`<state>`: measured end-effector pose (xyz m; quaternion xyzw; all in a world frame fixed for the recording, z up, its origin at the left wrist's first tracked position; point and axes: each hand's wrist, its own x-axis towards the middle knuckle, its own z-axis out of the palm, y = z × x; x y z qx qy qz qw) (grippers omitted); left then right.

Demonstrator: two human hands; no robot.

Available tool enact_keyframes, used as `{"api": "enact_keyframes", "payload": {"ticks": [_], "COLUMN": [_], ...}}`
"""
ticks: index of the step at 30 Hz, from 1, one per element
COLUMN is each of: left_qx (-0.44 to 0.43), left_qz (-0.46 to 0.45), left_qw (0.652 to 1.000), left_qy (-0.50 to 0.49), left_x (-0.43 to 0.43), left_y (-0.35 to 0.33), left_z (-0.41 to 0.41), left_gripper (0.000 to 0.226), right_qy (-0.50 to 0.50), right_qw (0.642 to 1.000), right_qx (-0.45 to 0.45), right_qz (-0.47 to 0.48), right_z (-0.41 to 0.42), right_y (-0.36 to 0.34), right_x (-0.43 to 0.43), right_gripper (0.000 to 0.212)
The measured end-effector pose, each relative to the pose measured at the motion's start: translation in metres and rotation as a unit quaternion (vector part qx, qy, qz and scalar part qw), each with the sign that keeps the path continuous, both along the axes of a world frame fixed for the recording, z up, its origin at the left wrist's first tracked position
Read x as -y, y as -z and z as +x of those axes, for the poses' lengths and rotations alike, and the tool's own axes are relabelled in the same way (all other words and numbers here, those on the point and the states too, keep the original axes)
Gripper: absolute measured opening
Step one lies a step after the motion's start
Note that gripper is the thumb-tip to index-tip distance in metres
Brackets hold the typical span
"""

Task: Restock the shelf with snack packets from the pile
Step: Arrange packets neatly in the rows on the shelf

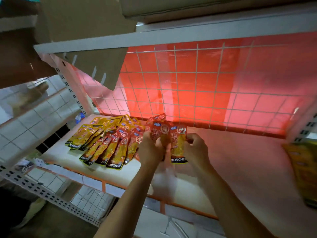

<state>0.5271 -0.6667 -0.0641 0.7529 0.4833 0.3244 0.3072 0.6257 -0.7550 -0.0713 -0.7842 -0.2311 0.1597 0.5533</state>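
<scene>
Head view, near to far.
- Left hand [151,149]: curled round a bunch of Konchew packets [158,133].
- Right hand [195,148]: pinching a single packet [177,146] above the shelf board [240,160].
- Step, as judged: placing. The next move is probably to lay it flat just right of the fanned row [106,145].
- Far: wire grid [197,86]. A cardboard flap [96,66] overhangs at far left.

Two hands in shot, left hand [151,148] and right hand [195,148], with two held packets [177,145] between them, maybe a third poking up behind, can't really tell. One white shelf [231,160]. The fanned packets [109,150] lying on it show six black label ends along the front, and the yellow heap [106,121] behind overlaps too much to count. One wire grid [197,79] at the back, one yellow pack [301,169] at the right edge.
</scene>
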Motion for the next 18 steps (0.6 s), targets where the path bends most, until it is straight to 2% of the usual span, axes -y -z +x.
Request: {"api": "enact_keyframes", "payload": {"ticks": [1,5,9,18], "left_qx": [0.016,0.077,0.134,0.111], "left_qz": [-0.015,-0.089,-0.188,-0.182], "left_qw": [1.0,0.99,0.964,0.957], "left_qy": [0.016,0.076,0.135,0.197], "left_x": [0.007,0.041,0.084,0.192], "left_y": [-0.001,-0.001,0.0,-0.004], "left_z": [0.01,0.052,0.098,0.186], "left_gripper": [0.023,0.003,0.01,0.018], "right_qy": [0.018,0.077,0.14,0.208], "right_qw": [1.0,0.996,0.988,0.975], "right_qx": [-0.011,-0.028,-0.043,-0.029], "right_qz": [0.008,0.027,0.053,0.07], "right_z": [0.009,0.045,0.079,0.146], "right_y": [0.001,0.002,-0.003,-0.02], "right_x": [0.009,0.052,0.105,0.226], "right_gripper": [0.001,0.009,0.008,0.023]}}
